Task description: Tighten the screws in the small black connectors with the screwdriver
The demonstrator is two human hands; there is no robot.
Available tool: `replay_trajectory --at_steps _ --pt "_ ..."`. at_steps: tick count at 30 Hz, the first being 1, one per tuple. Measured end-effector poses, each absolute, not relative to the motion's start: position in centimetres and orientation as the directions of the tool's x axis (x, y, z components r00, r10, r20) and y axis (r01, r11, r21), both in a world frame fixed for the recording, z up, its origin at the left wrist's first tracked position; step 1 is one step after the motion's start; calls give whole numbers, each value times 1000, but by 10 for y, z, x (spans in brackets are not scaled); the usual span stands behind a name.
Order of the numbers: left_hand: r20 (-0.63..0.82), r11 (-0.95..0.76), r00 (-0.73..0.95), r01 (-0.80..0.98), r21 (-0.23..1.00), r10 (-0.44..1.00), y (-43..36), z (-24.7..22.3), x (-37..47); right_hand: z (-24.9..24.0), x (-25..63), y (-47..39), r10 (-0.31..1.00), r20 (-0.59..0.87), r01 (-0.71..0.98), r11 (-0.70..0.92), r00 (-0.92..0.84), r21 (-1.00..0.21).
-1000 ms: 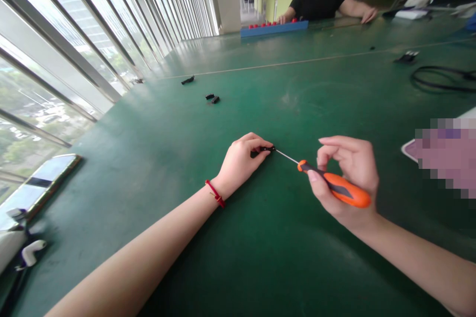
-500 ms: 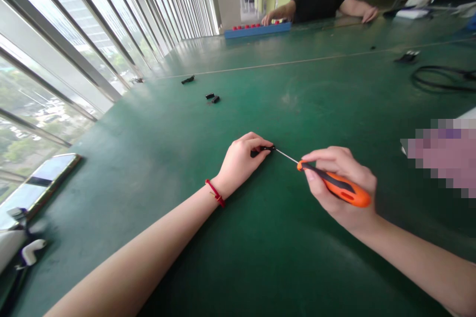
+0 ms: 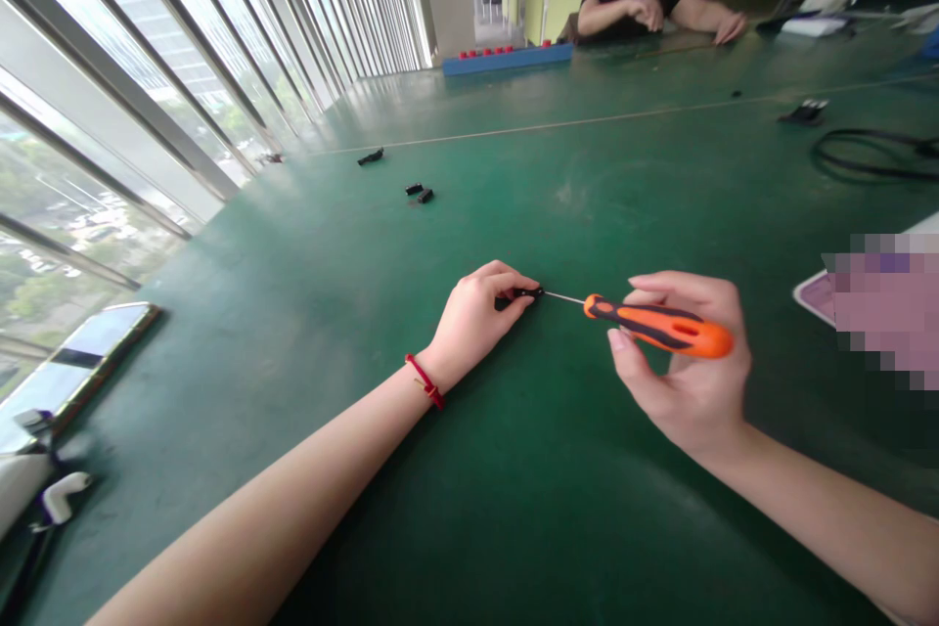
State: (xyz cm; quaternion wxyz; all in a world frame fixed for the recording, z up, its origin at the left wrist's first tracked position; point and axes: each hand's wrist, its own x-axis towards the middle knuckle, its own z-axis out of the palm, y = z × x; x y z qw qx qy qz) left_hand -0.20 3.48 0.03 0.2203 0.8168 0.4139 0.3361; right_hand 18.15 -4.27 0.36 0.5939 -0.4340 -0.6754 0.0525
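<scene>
My left hand (image 3: 480, 313), a red bracelet at its wrist, pinches a small black part (image 3: 525, 292) down on the green table (image 3: 558, 499). An orange and black screwdriver (image 3: 667, 328) lies across my right hand (image 3: 696, 352), resting against the fingers, with the thumb spread away below the handle. Its thin metal shaft points left and its tip meets the right end of the black part. What the tip touches there is too small to make out.
Small black pieces (image 3: 424, 196) lie beyond my left hand. A phone (image 3: 88, 352) and cables are at the left, a black cable (image 3: 866, 156) at the right. Across the table sits a person (image 3: 638, 15) near a blue rack (image 3: 506, 61).
My right thumb has come off the screwdriver and the fingers have opened; the handle has swung up, nearer level. My left hand is unchanged. The person's hand has left the blue rack.
</scene>
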Motion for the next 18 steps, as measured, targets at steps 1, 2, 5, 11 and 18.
replay_trajectory --at_steps 1,2,5,11,18 --pt "367 -561 433 526 638 823 35 0 -2 3 182 -42 657 749 512 617 82 -597" --pt "368 -562 433 525 639 823 35 0 -2 3 182 -43 682 729 512 606 59 -609" --pt "368 -562 433 526 638 823 35 0 -2 3 183 -44 747 664 566 560 -29 -606" --pt "360 -557 433 529 640 826 35 0 -2 3 182 -42 655 750 503 621 86 -601" --pt "366 -561 433 523 642 823 34 1 -2 1 184 -44 713 701 592 569 -9 -570"
